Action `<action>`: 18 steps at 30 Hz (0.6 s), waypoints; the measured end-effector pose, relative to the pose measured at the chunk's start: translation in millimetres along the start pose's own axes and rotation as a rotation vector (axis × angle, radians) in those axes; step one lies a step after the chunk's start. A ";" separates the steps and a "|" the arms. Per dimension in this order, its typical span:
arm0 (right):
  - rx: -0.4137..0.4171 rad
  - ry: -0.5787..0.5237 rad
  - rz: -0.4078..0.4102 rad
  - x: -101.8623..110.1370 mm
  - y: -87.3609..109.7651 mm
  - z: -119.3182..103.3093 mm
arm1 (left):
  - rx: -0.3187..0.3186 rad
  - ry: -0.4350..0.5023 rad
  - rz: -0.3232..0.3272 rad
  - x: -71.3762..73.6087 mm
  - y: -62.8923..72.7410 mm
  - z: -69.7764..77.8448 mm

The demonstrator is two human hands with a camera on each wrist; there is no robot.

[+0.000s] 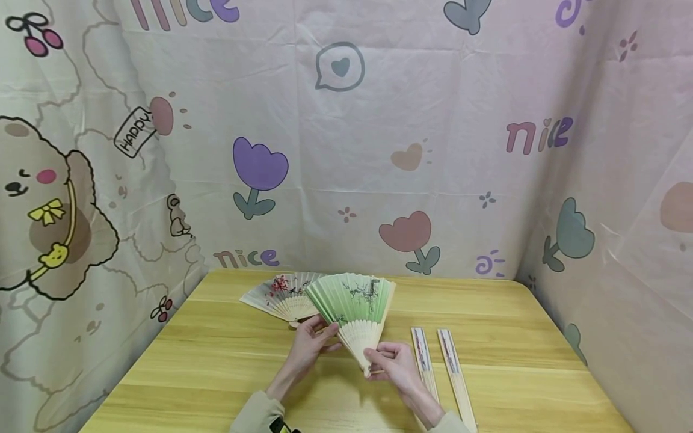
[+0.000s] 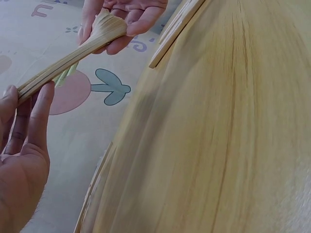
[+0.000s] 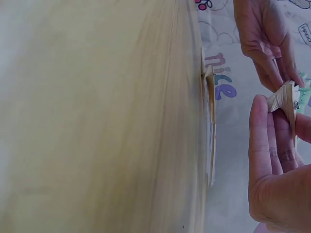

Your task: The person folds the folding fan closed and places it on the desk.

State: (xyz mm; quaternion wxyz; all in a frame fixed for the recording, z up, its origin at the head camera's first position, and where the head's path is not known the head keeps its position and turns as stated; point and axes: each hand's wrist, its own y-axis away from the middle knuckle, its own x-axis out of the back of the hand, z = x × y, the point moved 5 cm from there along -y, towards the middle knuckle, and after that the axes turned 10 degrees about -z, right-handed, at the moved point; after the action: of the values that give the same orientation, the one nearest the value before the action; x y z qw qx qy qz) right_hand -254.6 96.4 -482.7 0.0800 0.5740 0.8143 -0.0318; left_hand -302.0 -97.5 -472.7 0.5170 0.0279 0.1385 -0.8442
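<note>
A green folding fan [image 1: 352, 299] with a painted branch pattern is spread partway above the table, its pale ribs meeting at the bottom. The left hand [image 1: 314, 341] pinches its left edge between thumb and fingers. At the pivot end, the right hand [image 1: 394, 364] grips the ribs, thumb in front. In the left wrist view the ribs [image 2: 68, 63] run from the left fingers up to the right hand. The right wrist view shows the folded pivot end [image 3: 286, 99] between the right thumb and fingers. Behind the green fan, a grey fan [image 1: 284, 294] with red blossoms lies spread out, partly covered in the head view.
Two folded fans lie side by side at the right: one [image 1: 424, 355] passes behind the right forearm, the other [image 1: 455, 373] is farther right. The wooden table [image 1: 520, 337] meets a printed cloth backdrop [image 1: 335, 150] at its back and sides.
</note>
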 end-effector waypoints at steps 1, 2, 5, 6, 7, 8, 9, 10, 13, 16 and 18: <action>0.002 0.004 -0.001 -0.1 0.1 -0.2 | 0.002 -0.003 -0.006 -0.4 -0.1 -0.1; 0.007 0.008 -0.005 -0.3 0.3 -0.7 | 0.005 -0.002 -0.009 -0.7 -0.2 -0.5; 0.016 0.022 -0.015 -1.7 1.2 -2.2 | 0.011 0.004 -0.009 -0.7 -0.3 -1.7; 0.021 0.030 -0.019 -2.1 1.4 -2.7 | 0.017 0.010 -0.005 -0.6 -0.3 -2.3; 0.022 0.034 -0.021 -2.5 1.5 -2.7 | 0.022 0.013 -0.002 -0.4 -0.2 -2.9; 0.023 0.037 -0.022 -2.9 1.8 -3.0 | 0.023 0.016 0.000 -0.3 -0.1 -3.4; 0.021 0.039 -0.021 -3.1 1.7 -2.8 | 0.026 0.022 0.000 -0.4 -0.1 -3.9; 0.021 0.042 -0.020 -3.1 1.8 -2.8 | 0.028 0.024 -0.001 -0.4 -0.1 -4.3; 0.014 0.048 -0.009 -2.9 2.0 -2.5 | 0.035 0.028 -0.013 -0.9 0.2 -4.5; 0.010 0.057 -0.009 -2.7 1.9 -2.0 | 0.042 0.026 -0.020 -1.1 0.6 -4.0; 0.007 0.062 -0.015 -3.0 1.7 -1.7 | 0.051 0.025 -0.012 -0.8 0.9 -4.0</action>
State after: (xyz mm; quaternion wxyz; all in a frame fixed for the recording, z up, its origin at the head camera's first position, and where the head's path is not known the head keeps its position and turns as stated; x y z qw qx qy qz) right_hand -252.1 94.4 -480.5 0.0525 0.5688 0.8206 -0.0176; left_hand -301.2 -96.2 -476.5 0.5092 0.0509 0.1238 -0.8502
